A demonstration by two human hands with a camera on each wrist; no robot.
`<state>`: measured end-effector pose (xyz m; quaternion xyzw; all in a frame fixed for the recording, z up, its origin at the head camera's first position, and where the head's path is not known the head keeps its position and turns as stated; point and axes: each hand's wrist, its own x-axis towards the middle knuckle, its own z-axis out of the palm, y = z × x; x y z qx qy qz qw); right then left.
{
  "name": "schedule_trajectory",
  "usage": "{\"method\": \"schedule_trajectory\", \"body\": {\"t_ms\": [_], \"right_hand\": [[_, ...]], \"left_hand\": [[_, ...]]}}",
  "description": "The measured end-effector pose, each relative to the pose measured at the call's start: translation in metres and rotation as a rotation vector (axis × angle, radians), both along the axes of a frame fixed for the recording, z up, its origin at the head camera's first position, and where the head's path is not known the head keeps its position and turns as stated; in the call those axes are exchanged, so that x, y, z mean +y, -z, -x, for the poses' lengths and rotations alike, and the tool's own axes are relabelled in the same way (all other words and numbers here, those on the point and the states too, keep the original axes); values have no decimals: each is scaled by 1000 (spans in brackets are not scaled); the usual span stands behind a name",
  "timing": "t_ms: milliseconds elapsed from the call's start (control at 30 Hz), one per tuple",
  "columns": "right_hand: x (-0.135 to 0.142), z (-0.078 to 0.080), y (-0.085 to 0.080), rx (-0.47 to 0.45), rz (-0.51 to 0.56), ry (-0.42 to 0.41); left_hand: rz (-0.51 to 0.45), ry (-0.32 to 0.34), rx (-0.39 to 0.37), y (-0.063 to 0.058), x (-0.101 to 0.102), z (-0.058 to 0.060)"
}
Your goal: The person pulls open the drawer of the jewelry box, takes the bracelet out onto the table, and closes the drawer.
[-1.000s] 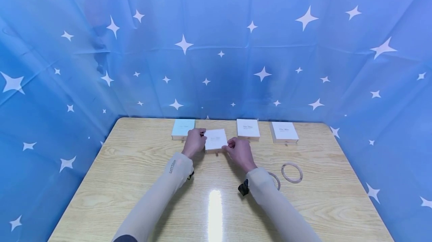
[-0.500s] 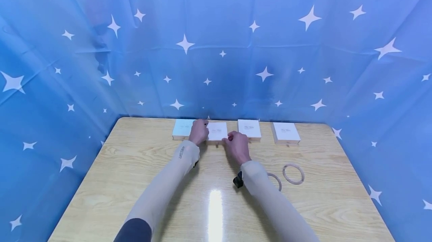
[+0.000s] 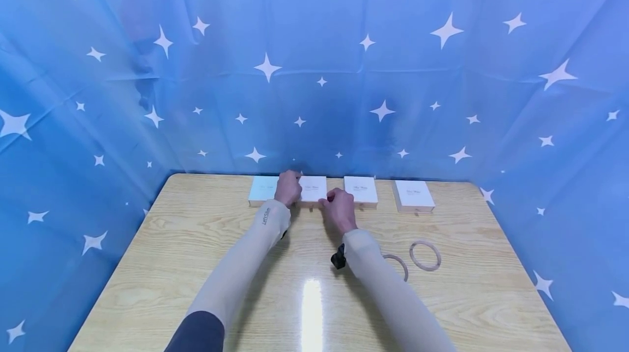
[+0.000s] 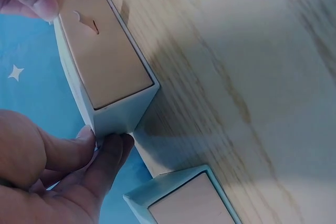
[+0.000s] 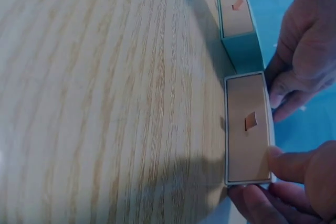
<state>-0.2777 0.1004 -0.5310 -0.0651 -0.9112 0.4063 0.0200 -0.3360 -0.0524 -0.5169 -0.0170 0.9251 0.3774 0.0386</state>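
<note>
In the head view a white drawer box lies flat near the table's far edge, between my hands. My left hand grips its left side; in the left wrist view the thumb is at the top edge and the fingers are against the side. My right hand pinches the near right corner, thumb on the lid's front edge and fingers on the side in the right wrist view. The peach drawer front with its small ribbon pull faces me, pushed in. Close by on the left is a light-blue box, partly behind my left hand.
Two more white boxes, one nearer and one farther right, continue the row. Two pale bangles lie on the wooden table, one whole and one partly hidden by my right sleeve. A blue star-printed curtain hangs behind.
The white box has moved away from me, from in front of the row into line with the others, and has straightened. Both hands moved forward with it.
</note>
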Motion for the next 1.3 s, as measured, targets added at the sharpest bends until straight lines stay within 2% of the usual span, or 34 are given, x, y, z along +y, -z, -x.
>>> {"method": "schedule_trajectory", "body": {"t_ms": [533,867,1067,1167,1300], "right_hand": [[-3,2,0,-34,52,15],[2,1,2,-5,42,-20],[10,-2,-1,36,48,-66],[14,-5,-5,65,42,-90],[22,-9,-14,123,4,-125]], "left_hand": [[19,-3,8,0,0,0],[31,15,-5,-1,1,-2],[76,57,77,-2,4,-3],[118,49,124,-4,9,-5],[146,11,147,-11,18,-9]]}}
